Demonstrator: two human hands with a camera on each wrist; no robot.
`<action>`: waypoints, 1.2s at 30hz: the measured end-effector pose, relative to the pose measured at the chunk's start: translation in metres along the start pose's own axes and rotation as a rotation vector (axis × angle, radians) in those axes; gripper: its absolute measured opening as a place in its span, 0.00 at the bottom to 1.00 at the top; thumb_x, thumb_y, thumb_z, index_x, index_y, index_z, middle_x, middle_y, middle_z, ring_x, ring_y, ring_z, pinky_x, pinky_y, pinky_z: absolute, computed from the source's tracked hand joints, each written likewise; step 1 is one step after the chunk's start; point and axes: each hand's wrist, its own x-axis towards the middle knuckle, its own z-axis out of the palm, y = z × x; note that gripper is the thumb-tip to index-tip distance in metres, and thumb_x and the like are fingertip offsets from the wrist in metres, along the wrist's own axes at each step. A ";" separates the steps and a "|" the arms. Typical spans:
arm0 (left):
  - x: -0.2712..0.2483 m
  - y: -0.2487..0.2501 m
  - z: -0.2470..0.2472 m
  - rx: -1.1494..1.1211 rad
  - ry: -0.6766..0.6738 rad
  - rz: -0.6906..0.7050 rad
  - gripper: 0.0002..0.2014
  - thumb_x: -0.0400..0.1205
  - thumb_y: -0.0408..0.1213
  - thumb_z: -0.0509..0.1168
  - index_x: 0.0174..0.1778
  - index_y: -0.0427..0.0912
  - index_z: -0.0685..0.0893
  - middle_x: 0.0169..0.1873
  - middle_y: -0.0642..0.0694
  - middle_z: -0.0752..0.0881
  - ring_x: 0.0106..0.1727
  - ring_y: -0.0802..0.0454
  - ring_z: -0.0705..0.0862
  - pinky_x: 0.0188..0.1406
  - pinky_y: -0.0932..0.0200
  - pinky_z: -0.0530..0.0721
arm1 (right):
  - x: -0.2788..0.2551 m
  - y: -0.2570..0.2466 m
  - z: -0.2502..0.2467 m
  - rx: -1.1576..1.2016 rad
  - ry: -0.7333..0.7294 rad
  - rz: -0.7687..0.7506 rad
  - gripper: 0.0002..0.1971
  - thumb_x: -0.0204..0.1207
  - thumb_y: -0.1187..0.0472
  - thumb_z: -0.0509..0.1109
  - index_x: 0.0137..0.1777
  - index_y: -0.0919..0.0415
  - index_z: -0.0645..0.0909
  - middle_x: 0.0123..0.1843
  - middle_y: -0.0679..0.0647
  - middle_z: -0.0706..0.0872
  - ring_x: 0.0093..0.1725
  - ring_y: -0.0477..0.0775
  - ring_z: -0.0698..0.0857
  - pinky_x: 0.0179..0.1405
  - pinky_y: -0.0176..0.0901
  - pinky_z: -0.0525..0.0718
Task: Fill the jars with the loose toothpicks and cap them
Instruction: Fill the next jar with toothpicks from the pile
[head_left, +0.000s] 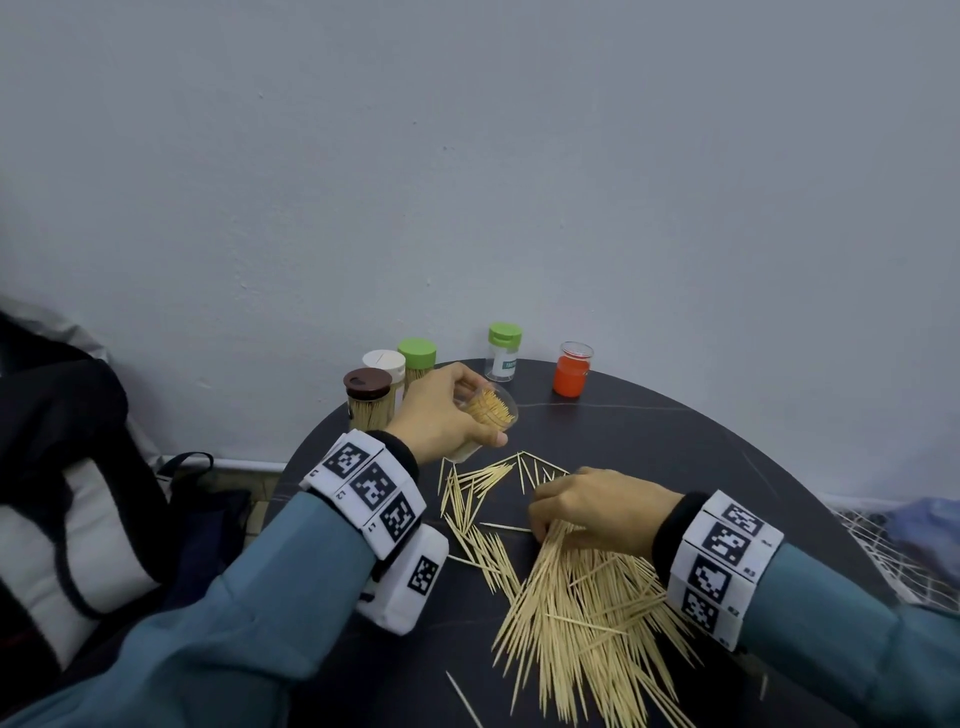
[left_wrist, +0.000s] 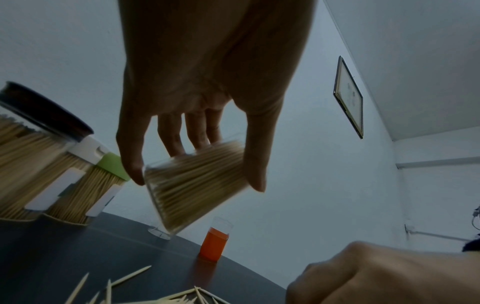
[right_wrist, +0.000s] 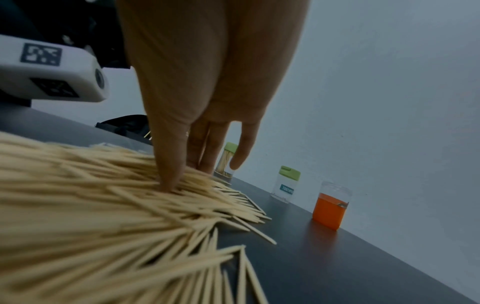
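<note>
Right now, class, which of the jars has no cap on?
The jar the left hand holds tilted: its mouth is open, toothpick tips showing. The brown-, white- and green-capped jars stand closed; the orange one looks capped.

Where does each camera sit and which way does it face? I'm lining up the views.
Head: above, looking down at the table; both hands and sleeves show.
Left wrist: low, along the left hand holding the open jar.
Right wrist: low, along the right hand on the toothpick pile.
All share the orange jar.

A plain indoor room, likely a home or small office: a round dark tabletop (head_left: 649, 431) against the far bare pale-grey wall (head_left: 519, 182), a dark-framed picture (left_wrist: 348, 96) hanging at right.
</note>
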 end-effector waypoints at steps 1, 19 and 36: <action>0.000 0.000 0.000 0.000 0.001 0.002 0.28 0.64 0.33 0.82 0.57 0.42 0.79 0.52 0.49 0.81 0.56 0.52 0.79 0.56 0.60 0.77 | 0.000 -0.001 0.000 -0.017 0.015 -0.006 0.14 0.78 0.63 0.66 0.63 0.54 0.77 0.63 0.49 0.78 0.63 0.51 0.78 0.66 0.48 0.73; 0.001 0.001 0.000 -0.002 0.007 -0.005 0.29 0.64 0.33 0.82 0.60 0.41 0.79 0.54 0.48 0.81 0.55 0.53 0.78 0.56 0.61 0.76 | 0.001 0.006 0.004 -0.023 0.139 0.077 0.14 0.82 0.63 0.62 0.67 0.59 0.75 0.56 0.58 0.86 0.57 0.58 0.84 0.54 0.48 0.82; 0.002 -0.002 0.007 -0.014 -0.051 -0.027 0.27 0.65 0.33 0.81 0.58 0.42 0.79 0.53 0.49 0.81 0.56 0.54 0.78 0.51 0.63 0.75 | -0.001 0.030 -0.013 1.080 0.883 0.309 0.07 0.81 0.67 0.62 0.53 0.69 0.78 0.44 0.59 0.89 0.38 0.39 0.89 0.37 0.29 0.85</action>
